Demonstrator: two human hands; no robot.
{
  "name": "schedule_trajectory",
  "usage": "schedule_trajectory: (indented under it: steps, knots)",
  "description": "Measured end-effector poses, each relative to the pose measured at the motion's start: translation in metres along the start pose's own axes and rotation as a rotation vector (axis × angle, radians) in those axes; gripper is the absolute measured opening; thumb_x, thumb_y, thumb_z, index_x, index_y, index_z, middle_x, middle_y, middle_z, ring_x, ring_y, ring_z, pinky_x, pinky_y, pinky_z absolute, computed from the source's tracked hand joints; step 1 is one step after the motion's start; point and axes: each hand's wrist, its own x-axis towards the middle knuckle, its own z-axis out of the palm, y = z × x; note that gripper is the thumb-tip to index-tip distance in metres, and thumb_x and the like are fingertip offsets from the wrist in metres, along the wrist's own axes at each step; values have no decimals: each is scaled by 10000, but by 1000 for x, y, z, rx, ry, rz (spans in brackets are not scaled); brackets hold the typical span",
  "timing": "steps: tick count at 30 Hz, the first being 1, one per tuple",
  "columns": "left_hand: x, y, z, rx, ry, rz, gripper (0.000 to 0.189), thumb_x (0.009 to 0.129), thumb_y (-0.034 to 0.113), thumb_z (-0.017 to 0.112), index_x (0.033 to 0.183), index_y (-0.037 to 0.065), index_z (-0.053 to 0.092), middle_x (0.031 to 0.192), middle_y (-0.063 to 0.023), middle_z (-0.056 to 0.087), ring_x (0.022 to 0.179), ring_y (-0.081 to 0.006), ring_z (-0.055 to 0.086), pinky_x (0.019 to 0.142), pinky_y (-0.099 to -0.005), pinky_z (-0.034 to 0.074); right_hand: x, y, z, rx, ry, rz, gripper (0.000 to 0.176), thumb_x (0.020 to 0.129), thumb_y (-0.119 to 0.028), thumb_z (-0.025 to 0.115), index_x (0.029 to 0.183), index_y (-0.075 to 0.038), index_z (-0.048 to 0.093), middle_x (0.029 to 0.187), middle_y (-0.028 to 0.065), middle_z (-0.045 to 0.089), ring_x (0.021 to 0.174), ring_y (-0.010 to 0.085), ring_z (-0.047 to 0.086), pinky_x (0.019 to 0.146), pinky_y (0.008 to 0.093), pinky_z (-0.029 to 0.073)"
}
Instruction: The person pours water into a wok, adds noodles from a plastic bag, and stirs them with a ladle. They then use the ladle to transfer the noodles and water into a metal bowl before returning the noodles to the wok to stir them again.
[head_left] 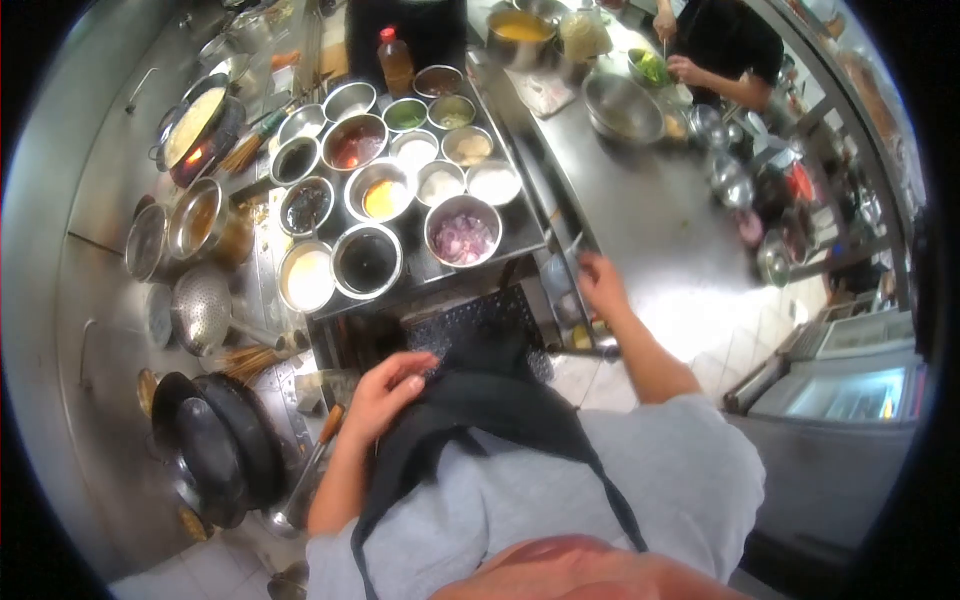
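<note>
My left hand (388, 393) is in front of my dark apron (500, 395), fingers loosely extended and holding nothing I can see. Along the steel counter's near edge, my right hand (603, 285) is bent with its fingers drawn together. A thin pale thing shows just above its fingertips; I cannot make out whether the hand grips it. Closest to that hand among the containers is a metal pot of chopped purple onion (463, 236). Left of the onion stand a pot of dark liquid (367, 262) and a pot of white contents (306, 277).
More seasoning pots and a red-capped bottle (395, 62) fill the station. At left are a lit wok burner (190, 160), a perforated ladle (203, 308) and stacked black woks (225, 445). Across the steel counter (650, 200), another person's hands (685, 70) work near a bowl of greens (652, 68).
</note>
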Motion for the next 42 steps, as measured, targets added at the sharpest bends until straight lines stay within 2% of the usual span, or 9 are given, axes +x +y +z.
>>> schedule_trajectory:
  steps: [4, 12, 18, 24, 32, 34, 38, 40, 42]
  knots:
    - [55, 22, 16, 2, -146, 67, 383, 938, 120, 617, 1293, -9, 558, 1262, -111, 622, 1184, -179, 564, 1030, -315, 416, 107, -58, -9, 1460, 44, 85, 761, 919, -440, 639, 1491, -90, 279, 1362, 163, 496, 1289, 368, 476, 1064, 516, 411]
    - [143, 49, 63, 216, -263, 151, 365, 926, 173, 657, 1242, -1, 607, 1227, -115, 644, 1134, -198, 608, 972, -334, 476, 255, -84, -31, 2011, 313, 90, 783, 918, -540, 573, 1501, -100, 291, 1517, 133, 351, 1411, 356, 317, 1130, 574, 276]
    - [160, 66, 70, 232, -125, 126, 374, 920, 187, 651, 1242, 1, 610, 1219, -112, 649, 1140, -199, 605, 978, -335, 471, 283, -86, -53, 1847, 213, 147, 583, 943, -520, 522, 1353, -107, 481, 1282, 110, 572, 1126, 321, 578, 878, 479, 497]
    - [164, 67, 82, 125, -39, 51, 349, 919, 136, 624, 1246, 14, 608, 1211, -67, 649, 1124, -145, 581, 986, -299, 441, 293, -94, -70, 1973, -130, 105, 470, 923, -481, 548, 1202, -105, 582, 981, 98, 646, 777, 286, 636, 582, 346, 512]
    - [192, 77, 96, 12, -68, 127, 386, 950, 166, 603, 1297, 1, 557, 1280, -108, 608, 1230, -185, 533, 1040, -326, 402, 202, -119, -55, 2098, -459, 344, 507, 960, -481, 442, 1254, -84, 559, 1032, 131, 659, 751, 246, 664, 562, 356, 562]
    - [208, 66, 96, -28, -80, 173, 506, 956, 256, 611, 1371, 1, 471, 1340, -130, 562, 1284, -232, 500, 1069, -359, 382, 161, -131, -31, 1618, -358, 126, 529, 963, -491, 437, 1257, -67, 552, 1027, 135, 668, 716, 218, 664, 524, 325, 546]
    - [229, 57, 97, -555, 6, 203, 667, 965, 511, 524, 1431, 55, 383, 1369, -123, 525, 1278, -295, 502, 1031, -433, 430, 109, -190, -8, 1489, -538, 478, 406, 1002, -402, 463, 1195, -71, 599, 1000, 105, 675, 709, 191, 657, 532, 283, 517]
    - [219, 40, 92, -513, 163, 248, 646, 975, 545, 481, 1423, 86, 406, 1347, -100, 546, 1259, -269, 519, 1039, -417, 432, 95, -205, 3, 1399, -626, 452, 328, 1021, -290, 463, 1162, -34, 612, 973, 90, 688, 768, 224, 676, 635, 312, 539]
    - [211, 38, 90, -819, 351, 199, 643, 967, 574, 477, 1408, 108, 433, 1322, -84, 568, 1234, -242, 542, 1028, -396, 448, 94, -205, 32, 1049, -571, -212, 297, 1028, -218, 444, 1142, -3, 614, 995, 92, 691, 823, 251, 680, 761, 335, 544]
